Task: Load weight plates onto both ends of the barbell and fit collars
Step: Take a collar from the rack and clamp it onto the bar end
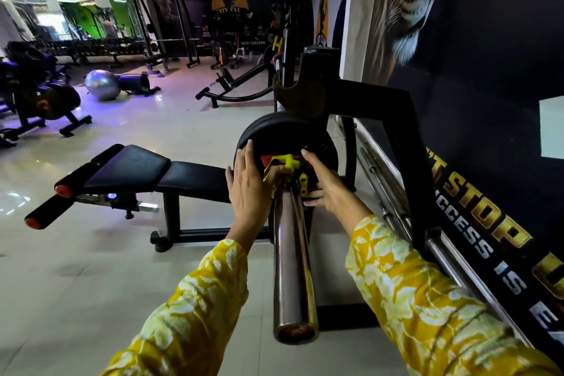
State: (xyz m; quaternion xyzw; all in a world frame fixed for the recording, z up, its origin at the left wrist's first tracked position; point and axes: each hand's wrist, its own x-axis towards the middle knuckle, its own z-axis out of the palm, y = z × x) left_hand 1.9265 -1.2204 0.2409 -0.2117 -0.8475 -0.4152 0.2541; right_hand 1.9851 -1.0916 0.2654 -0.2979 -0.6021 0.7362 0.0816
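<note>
A chrome barbell sleeve (293,268) points toward me, resting in a black rack (381,107). A black weight plate (283,134) with a red centre sits on the sleeve. A yellow collar (290,163) is on the sleeve against the plate. My left hand (248,183) lies on the plate's left face, fingers straight up, thumb touching the collar. My right hand (323,186) reaches in from the right, fingers on the plate and beside the collar's right side; how it holds the collar is partly hidden.
A black padded bench (146,172) with red-capped rollers stands left of the plate. Spare chrome bars (393,201) lie along the wall on the right. A silver exercise ball (102,84) and other gym machines stand farther back on the tiled floor.
</note>
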